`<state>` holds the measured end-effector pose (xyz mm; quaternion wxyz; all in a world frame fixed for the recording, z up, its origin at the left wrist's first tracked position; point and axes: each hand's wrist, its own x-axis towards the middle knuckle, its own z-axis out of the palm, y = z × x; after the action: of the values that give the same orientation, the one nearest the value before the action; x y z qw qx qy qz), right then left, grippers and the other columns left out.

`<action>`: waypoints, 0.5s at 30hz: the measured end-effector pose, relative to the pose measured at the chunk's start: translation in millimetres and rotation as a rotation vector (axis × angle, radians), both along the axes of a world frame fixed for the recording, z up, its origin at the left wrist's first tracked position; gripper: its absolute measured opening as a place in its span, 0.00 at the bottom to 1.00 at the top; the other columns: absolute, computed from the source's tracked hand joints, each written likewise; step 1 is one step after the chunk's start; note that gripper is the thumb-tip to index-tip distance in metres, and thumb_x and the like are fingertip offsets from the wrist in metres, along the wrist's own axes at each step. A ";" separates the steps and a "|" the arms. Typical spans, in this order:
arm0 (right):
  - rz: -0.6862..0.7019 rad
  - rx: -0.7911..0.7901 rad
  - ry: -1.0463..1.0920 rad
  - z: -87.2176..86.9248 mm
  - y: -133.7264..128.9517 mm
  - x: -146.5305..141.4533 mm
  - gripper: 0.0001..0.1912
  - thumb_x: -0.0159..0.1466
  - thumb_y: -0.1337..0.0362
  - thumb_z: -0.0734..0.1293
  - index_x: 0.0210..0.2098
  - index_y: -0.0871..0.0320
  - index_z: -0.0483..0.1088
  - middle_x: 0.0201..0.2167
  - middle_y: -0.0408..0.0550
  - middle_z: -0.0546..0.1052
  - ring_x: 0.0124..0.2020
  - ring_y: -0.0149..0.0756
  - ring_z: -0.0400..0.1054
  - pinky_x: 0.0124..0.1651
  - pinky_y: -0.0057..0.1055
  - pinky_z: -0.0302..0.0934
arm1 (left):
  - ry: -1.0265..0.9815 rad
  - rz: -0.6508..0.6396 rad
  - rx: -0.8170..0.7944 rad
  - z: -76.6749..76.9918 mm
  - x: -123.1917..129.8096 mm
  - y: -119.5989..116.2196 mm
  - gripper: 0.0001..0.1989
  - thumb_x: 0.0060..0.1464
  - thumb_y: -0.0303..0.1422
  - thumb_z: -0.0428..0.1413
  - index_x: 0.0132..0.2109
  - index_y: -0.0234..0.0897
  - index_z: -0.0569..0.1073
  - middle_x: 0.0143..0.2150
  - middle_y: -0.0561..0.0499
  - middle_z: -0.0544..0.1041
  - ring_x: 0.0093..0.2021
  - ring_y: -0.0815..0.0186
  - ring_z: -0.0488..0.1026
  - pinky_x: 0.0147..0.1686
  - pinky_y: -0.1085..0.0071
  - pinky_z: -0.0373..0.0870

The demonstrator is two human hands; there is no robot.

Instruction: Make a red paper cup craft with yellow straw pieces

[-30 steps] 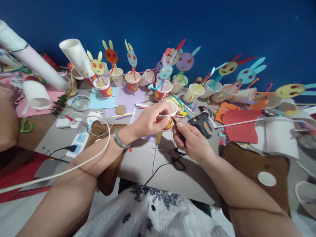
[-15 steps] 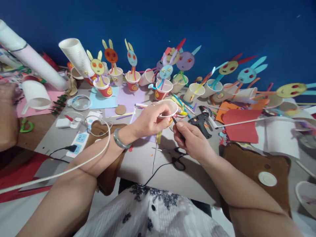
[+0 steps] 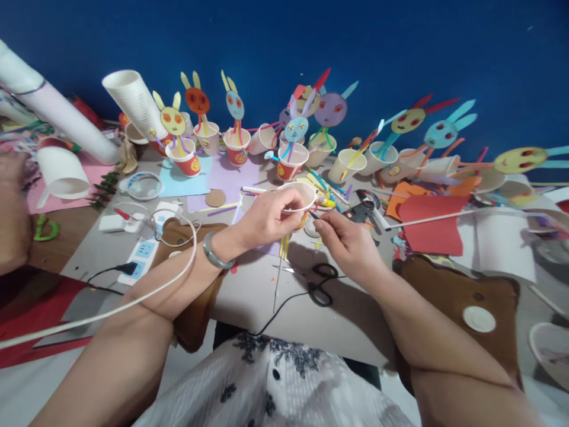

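My left hand [image 3: 269, 216] is closed around a paper cup [image 3: 306, 196], gripping it by its near side below the rim. The cup leans, its white inside partly showing. My right hand [image 3: 349, 243] pinches a slim black pen [image 3: 313, 215], whose dark tip is close to the cup's lower side; most of the pen is hidden by my fingers. Black-handled scissors [image 3: 320, 292] lie on the table just below both hands. Beyond my right hand rests a black glue gun [image 3: 359, 210], partly covered.
Paper cups with rabbit-faced figures, such as a blue one [image 3: 296, 129], stand along the blue wall. A power strip [image 3: 143, 256] and white cable [image 3: 178, 276] lie at left. Red paper [image 3: 431, 225] lies at right. Another person's arm [image 3: 13, 207] is at the far left.
My right hand has turned and shifted slightly right, covering more of the pen and the glue gun. My left hand still grips the cup, which has moved little.
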<state>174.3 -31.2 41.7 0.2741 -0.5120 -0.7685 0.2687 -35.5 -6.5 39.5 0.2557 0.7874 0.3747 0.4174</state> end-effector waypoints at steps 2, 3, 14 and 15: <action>-0.019 0.054 -0.061 -1.2 -0.9 -0.6 0.18 0.71 0.49 0.58 0.32 0.54 0.67 0.18 0.39 0.64 0.20 0.32 0.57 0.29 0.30 0.51 | -0.064 -0.011 -0.072 0.6 0.7 -0.5 0.06 0.59 0.32 0.55 0.34 0.37 0.67 0.30 0.53 0.75 0.28 0.72 0.68 0.27 0.76 0.63; -0.028 0.071 -0.087 -2.0 -1.3 -0.9 0.18 0.71 0.49 0.58 0.33 0.54 0.68 0.18 0.40 0.64 0.20 0.32 0.57 0.29 0.31 0.51 | -0.087 -0.010 -0.092 0.8 1.1 -0.7 0.07 0.59 0.32 0.55 0.33 0.37 0.67 0.30 0.54 0.75 0.28 0.73 0.68 0.26 0.76 0.63; -0.041 0.162 -0.170 -4.9 -2.7 -1.1 0.21 0.72 0.49 0.56 0.36 0.56 0.71 0.19 0.43 0.70 0.19 0.34 0.62 0.28 0.30 0.53 | -0.178 0.027 -0.194 2.3 3.2 -1.1 0.07 0.56 0.34 0.58 0.33 0.35 0.70 0.29 0.53 0.77 0.29 0.72 0.70 0.26 0.78 0.66; -0.042 0.161 -0.170 -4.5 -2.9 -1.3 0.21 0.72 0.49 0.56 0.37 0.56 0.72 0.19 0.43 0.70 0.19 0.34 0.62 0.28 0.30 0.53 | -0.179 0.027 -0.196 2.3 3.2 -1.1 0.07 0.56 0.34 0.58 0.32 0.35 0.70 0.29 0.53 0.77 0.29 0.72 0.70 0.26 0.78 0.66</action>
<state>173.0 -34.1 37.2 0.2537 -0.5251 -0.7973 0.1559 -32.2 -7.6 41.8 0.3583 0.7130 0.3999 0.4509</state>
